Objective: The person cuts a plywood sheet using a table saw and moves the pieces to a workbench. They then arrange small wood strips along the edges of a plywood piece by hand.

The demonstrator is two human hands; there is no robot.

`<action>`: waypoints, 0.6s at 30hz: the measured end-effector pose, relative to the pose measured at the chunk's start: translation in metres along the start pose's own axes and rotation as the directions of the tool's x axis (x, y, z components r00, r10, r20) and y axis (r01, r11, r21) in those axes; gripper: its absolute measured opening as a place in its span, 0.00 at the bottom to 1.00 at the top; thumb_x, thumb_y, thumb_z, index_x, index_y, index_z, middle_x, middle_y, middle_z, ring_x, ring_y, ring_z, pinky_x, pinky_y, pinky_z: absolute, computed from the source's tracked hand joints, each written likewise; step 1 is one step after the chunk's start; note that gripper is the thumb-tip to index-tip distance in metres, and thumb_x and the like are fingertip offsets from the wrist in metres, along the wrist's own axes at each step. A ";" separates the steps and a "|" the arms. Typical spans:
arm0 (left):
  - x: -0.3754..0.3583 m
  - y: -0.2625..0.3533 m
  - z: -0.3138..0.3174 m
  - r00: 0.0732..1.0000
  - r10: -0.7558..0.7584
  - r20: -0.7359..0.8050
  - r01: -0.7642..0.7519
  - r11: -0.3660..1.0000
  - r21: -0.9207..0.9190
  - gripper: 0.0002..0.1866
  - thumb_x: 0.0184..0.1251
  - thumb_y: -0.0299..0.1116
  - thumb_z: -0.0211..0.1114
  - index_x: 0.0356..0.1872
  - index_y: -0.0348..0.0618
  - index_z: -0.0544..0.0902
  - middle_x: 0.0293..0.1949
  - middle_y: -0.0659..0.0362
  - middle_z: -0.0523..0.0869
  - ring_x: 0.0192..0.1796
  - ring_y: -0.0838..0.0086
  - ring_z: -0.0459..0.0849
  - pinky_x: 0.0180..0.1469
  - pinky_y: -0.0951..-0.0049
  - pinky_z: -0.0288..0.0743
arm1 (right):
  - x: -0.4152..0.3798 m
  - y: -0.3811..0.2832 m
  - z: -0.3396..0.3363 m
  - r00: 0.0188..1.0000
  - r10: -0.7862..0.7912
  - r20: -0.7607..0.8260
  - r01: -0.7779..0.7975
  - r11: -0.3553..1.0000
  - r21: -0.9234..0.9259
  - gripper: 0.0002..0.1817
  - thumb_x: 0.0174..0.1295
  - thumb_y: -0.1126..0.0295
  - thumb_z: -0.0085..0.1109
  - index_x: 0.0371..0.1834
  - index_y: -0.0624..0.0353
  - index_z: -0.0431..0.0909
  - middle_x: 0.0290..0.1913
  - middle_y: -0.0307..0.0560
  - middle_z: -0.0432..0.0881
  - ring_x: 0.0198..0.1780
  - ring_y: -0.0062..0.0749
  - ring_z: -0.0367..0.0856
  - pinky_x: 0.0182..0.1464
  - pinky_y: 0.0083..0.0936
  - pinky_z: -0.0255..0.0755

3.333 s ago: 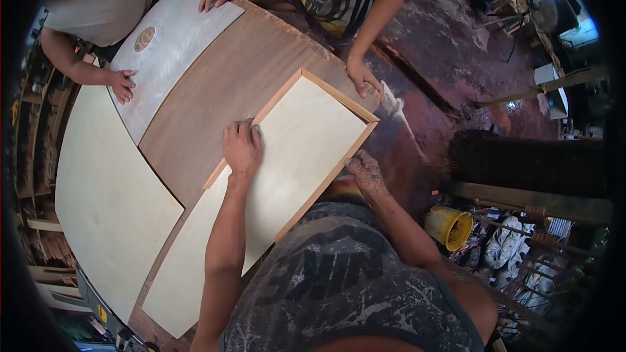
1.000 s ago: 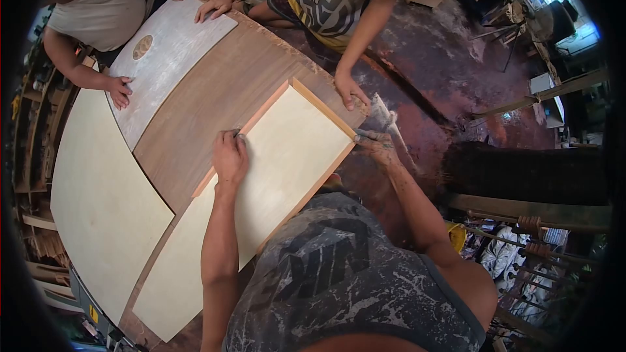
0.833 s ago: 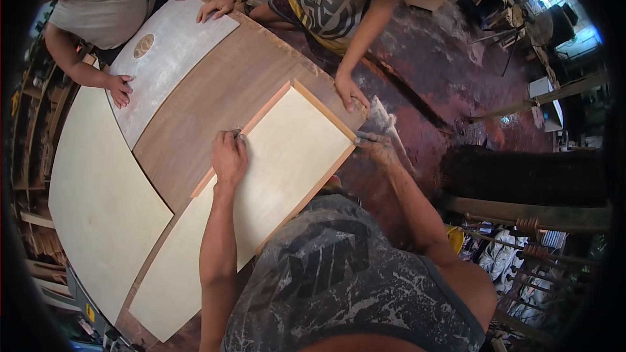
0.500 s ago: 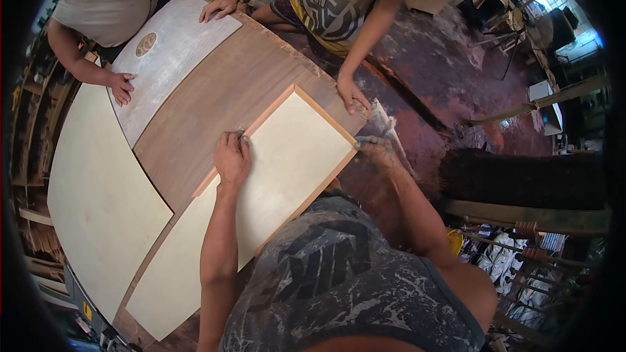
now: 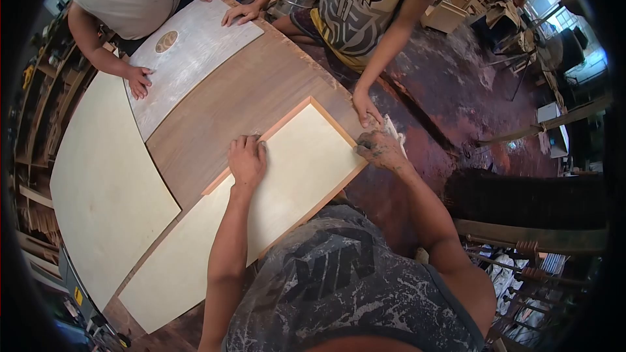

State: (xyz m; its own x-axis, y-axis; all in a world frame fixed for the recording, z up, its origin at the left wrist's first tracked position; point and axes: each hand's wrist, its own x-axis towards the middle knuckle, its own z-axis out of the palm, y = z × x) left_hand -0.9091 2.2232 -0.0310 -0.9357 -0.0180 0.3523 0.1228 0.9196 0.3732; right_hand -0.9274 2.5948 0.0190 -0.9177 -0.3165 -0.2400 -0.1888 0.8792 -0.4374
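A pale plywood panel (image 5: pixel 306 156) lies in front of me, with narrow orange-brown wooden strips (image 5: pixel 331 118) along several of its edges. My left hand (image 5: pixel 248 161) rests at its far edge, fingers curled over the wooden strip there. At the panel's right end, my right hand (image 5: pixel 381 148) is closed with bent fingers around the strip; dark smudges cover its knuckles. Whether either hand also holds something small is hidden. Under the panel is a larger brown wooden board (image 5: pixel 215 101).
Another pale sheet (image 5: pixel 107 189) lies at left, and a whitish board with a round emblem (image 5: pixel 166 42) at the far end. Two people stand across the table, one with a hand (image 5: pixel 366 107) close to my right hand. Shelves (image 5: pixel 49 114) line the left side.
My right hand has moved up along the panel's right edge, its fingers now more bent. The view has shifted slightly. The hand of the person opposite is now nearer my right hand.
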 end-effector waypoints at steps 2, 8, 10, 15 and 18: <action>-0.001 0.000 -0.001 1.000 -0.007 -0.004 0.006 0.999 -0.046 0.12 0.70 0.35 0.65 0.49 0.42 0.86 0.46 0.52 0.84 0.49 0.55 0.79 0.52 0.53 0.74 | 0.013 -0.002 0.007 0.999 -0.032 -0.013 0.032 0.999 0.030 0.17 0.67 0.58 0.60 0.52 0.55 0.86 0.47 0.59 0.87 0.54 0.57 0.85 0.57 0.48 0.77; 0.005 0.004 -0.005 0.999 -0.028 0.036 0.031 0.997 -0.066 0.12 0.71 0.36 0.65 0.50 0.43 0.86 0.46 0.52 0.84 0.48 0.53 0.80 0.52 0.52 0.75 | 0.055 -0.017 0.011 0.994 -0.103 -0.038 0.105 0.993 0.056 0.19 0.62 0.63 0.61 0.55 0.59 0.85 0.51 0.60 0.85 0.56 0.57 0.83 0.61 0.47 0.75; 0.009 0.006 -0.008 0.995 -0.049 0.083 0.053 0.997 -0.048 0.12 0.72 0.36 0.65 0.50 0.44 0.86 0.46 0.52 0.84 0.49 0.54 0.80 0.52 0.52 0.76 | 0.058 -0.018 0.008 0.993 -0.117 -0.024 0.119 0.987 0.106 0.20 0.61 0.65 0.61 0.54 0.60 0.86 0.51 0.60 0.84 0.55 0.58 0.83 0.60 0.47 0.75; 0.016 0.006 -0.012 0.982 -0.109 0.157 0.122 0.989 -0.079 0.13 0.72 0.37 0.65 0.52 0.45 0.86 0.48 0.50 0.83 0.53 0.51 0.81 0.56 0.52 0.76 | 0.061 -0.014 0.001 0.990 -0.144 0.003 0.140 0.967 0.212 0.20 0.59 0.66 0.62 0.54 0.61 0.86 0.51 0.61 0.85 0.56 0.58 0.83 0.59 0.47 0.75; 0.019 -0.001 -0.002 0.992 -0.077 0.102 0.084 0.995 -0.063 0.13 0.72 0.37 0.65 0.52 0.43 0.86 0.47 0.51 0.83 0.51 0.53 0.80 0.54 0.52 0.76 | 0.075 -0.017 0.002 0.986 -0.159 0.049 0.158 0.987 0.022 0.21 0.59 0.67 0.62 0.55 0.60 0.86 0.51 0.62 0.85 0.56 0.57 0.83 0.60 0.47 0.76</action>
State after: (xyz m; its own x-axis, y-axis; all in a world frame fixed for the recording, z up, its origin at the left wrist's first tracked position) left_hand -0.9267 2.2208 -0.0228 -0.9713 -0.0486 0.2329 0.0645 0.8884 0.4546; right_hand -0.9924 2.5554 0.0071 -0.8577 -0.4693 -0.2100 -0.3238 0.8103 -0.4885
